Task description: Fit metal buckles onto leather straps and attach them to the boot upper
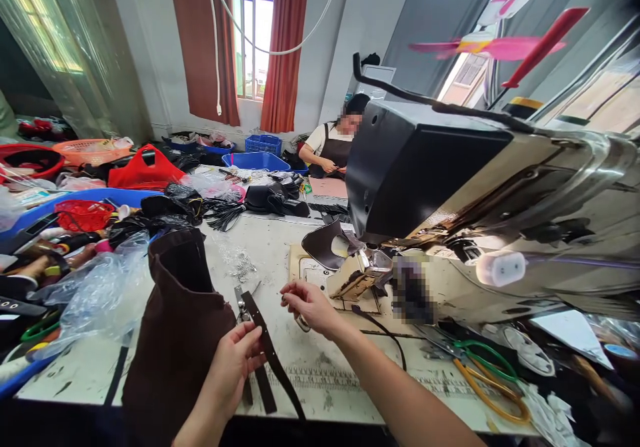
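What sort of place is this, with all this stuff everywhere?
Probably a sewing workshop, maybe one for bags or leathery things. You can tell from the big sewing machine, the scissors lying nearby, and the dark strap with little holes in the left hand.

Past the far edge of the white, scuffed tabletop [273, 233] stands a pale wall [150, 53]; 1 bright window [255, 47] sits between 2 rust-red curtains [203, 40]; a white cord [274, 53] loops across it; towards that edge's left end hangs a sheer, shiny drape [75, 40]; rightward, grey drapes [425, 27] hang by a 2nd window [467, 73]; daylight shows in both.
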A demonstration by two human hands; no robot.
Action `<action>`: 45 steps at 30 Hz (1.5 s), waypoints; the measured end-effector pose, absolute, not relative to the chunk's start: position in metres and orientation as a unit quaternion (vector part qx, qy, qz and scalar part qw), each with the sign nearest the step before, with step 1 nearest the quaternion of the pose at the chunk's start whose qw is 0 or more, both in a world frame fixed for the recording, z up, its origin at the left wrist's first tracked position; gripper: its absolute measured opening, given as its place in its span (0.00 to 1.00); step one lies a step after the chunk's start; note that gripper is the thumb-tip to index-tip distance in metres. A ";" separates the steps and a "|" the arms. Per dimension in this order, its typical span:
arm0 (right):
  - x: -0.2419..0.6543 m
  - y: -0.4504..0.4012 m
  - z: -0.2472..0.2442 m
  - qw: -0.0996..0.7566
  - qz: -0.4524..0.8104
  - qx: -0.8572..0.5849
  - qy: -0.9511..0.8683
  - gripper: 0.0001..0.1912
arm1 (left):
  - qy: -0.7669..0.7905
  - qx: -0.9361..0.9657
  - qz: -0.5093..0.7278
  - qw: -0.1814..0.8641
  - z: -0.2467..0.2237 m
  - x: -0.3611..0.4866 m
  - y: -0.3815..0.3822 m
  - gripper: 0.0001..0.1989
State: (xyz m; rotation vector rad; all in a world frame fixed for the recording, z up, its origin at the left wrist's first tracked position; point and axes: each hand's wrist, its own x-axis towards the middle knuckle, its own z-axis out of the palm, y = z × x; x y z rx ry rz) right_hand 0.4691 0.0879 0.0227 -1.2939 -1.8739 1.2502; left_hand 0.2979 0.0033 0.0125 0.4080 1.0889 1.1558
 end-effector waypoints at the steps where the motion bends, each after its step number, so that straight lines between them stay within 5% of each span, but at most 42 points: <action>1: 0.470 0.079 0.028 0.295 0.546 -0.457 -0.638 0.10 | 0.486 0.188 0.521 0.675 0.012 0.300 0.004 0.17; 4: 0.469 0.050 0.039 0.348 0.701 -0.389 -0.486 0.16 | 0.524 0.263 0.539 0.605 0.007 0.311 0.002 0.16; 10: 0.461 0.020 0.035 0.395 0.712 -0.356 -0.458 0.17 | 0.558 0.472 0.534 0.425 0.003 0.331 -0.015 0.16; 15: 0.472 0.024 0.030 0.401 0.764 -0.335 -0.379 0.18 | 0.465 0.342 0.517 0.632 0.016 0.329 -0.016 0.20; 21: 0.476 0.021 0.031 0.391 0.792 -0.327 -0.336 0.18 | 0.442 0.255 0.552 0.660 0.023 0.333 -0.009 0.24; 27: 0.479 0.017 0.031 0.408 0.715 -0.378 -0.423 0.21 | 0.433 0.198 0.530 0.701 0.020 0.336 -0.009 0.22; 37: 0.481 -0.001 0.043 0.384 0.523 -0.442 -0.619 0.06 | 0.483 0.392 0.476 0.621 0.026 0.328 -0.014 0.19; 45: 0.475 -0.007 0.053 0.420 0.416 -0.430 -0.682 0.04 | 0.474 0.430 0.495 0.587 0.027 0.325 -0.020 0.13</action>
